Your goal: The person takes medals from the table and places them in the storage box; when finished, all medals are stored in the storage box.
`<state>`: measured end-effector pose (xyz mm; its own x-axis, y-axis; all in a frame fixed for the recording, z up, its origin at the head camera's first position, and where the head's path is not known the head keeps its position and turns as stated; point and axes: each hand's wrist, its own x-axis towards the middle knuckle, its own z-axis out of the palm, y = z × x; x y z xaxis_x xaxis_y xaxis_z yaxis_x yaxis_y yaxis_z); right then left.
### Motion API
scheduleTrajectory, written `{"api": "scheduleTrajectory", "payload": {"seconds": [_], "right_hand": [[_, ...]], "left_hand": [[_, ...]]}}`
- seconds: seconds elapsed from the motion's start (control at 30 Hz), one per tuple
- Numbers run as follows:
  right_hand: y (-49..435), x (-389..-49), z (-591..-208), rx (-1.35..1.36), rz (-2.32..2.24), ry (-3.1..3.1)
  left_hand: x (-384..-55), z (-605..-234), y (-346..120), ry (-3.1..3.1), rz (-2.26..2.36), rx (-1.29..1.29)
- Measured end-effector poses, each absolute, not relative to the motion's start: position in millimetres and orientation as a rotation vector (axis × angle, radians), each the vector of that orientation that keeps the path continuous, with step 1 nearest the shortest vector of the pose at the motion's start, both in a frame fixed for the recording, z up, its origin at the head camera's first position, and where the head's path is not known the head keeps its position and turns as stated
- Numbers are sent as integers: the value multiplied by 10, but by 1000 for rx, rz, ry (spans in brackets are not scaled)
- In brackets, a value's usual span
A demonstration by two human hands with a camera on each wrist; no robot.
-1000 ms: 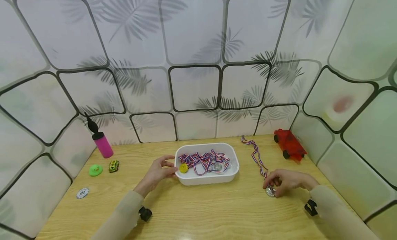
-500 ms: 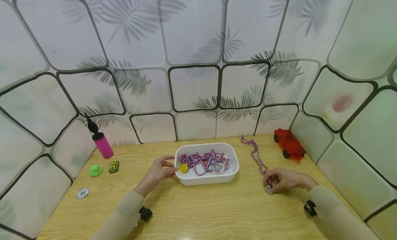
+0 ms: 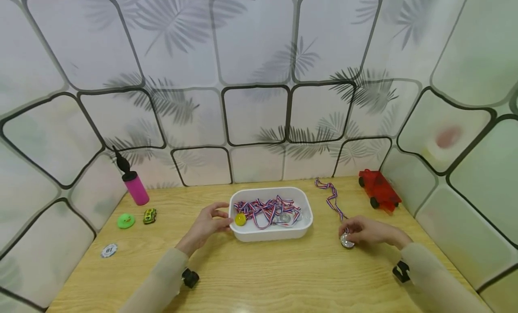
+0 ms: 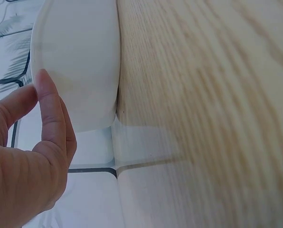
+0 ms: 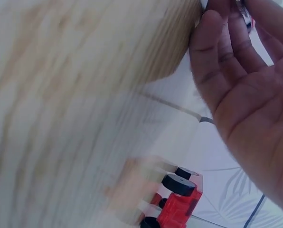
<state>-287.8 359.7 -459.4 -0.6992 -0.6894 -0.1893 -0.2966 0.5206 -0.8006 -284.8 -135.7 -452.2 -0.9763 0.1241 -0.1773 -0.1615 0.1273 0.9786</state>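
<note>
In the head view a white plastic basin [image 3: 263, 235] stands mid-table. It holds a tangle of striped medal ribbons [image 3: 265, 209], a gold medal [image 3: 240, 219] and silver ones. My left hand [image 3: 208, 222] pinches the basin's left rim; in the left wrist view the fingers [image 4: 50, 111] lie against its outer wall. To the right, my right hand [image 3: 366, 231] holds a silver medal [image 3: 346, 241] by the edge, low over the table. Its red, white and blue ribbon [image 3: 332, 198] trails back across the wood. The right wrist view shows only a sliver of this medal.
A red toy car [image 3: 379, 190] sits at the back right. At the left are a pink hand pump [image 3: 136, 190] with a black top, a green duck [image 3: 126, 221], a small yellow-green car [image 3: 149, 216] and a poker chip [image 3: 109, 250]. Patterned walls enclose the table.
My right hand has shifted slightly left and back with the silver medal, and the medal's face now shows more. The left hand and basin have stayed in place.
</note>
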Motion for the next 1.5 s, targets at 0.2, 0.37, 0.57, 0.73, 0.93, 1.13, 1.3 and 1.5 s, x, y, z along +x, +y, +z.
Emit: {"api": "scheduleTrajectory", "payload": {"seconds": [0.2, 0.37, 0.57, 0.73, 0.93, 1.13, 1.3, 1.5], "right_hand": [[3555, -2894, -4524, -641, -1240, 2211], [3486, -2947, -4455, -609, -1344, 2227], [3421, -3005, -4359, -616, -1510, 2256], [3369, -3043, -4228, -631, -1633, 2304], [3314, -3072, -4065, -622, -1688, 2529], [3261, -3090, -3908, -674, -1825, 2613], [3187, -3098, -3728, -696, -1843, 2624], [3107, -3105, -3547, -748, -1663, 2778]], "left_hand": [[-2861, -4496, -1350, 2176, 1945, -18], [-2879, -4503, -1357, 2171, 1946, -18], [-2886, -4516, -1357, 2174, 1949, -16], [-2884, -4516, -1358, 2185, 1949, -16], [-2855, -4505, -1362, 2186, 1947, 2], [-2808, -4497, -1370, 2189, 1937, -9], [-2808, -4511, -1369, 2196, 1943, -18], [-2822, -4537, -1365, 2185, 1947, -25]]}}
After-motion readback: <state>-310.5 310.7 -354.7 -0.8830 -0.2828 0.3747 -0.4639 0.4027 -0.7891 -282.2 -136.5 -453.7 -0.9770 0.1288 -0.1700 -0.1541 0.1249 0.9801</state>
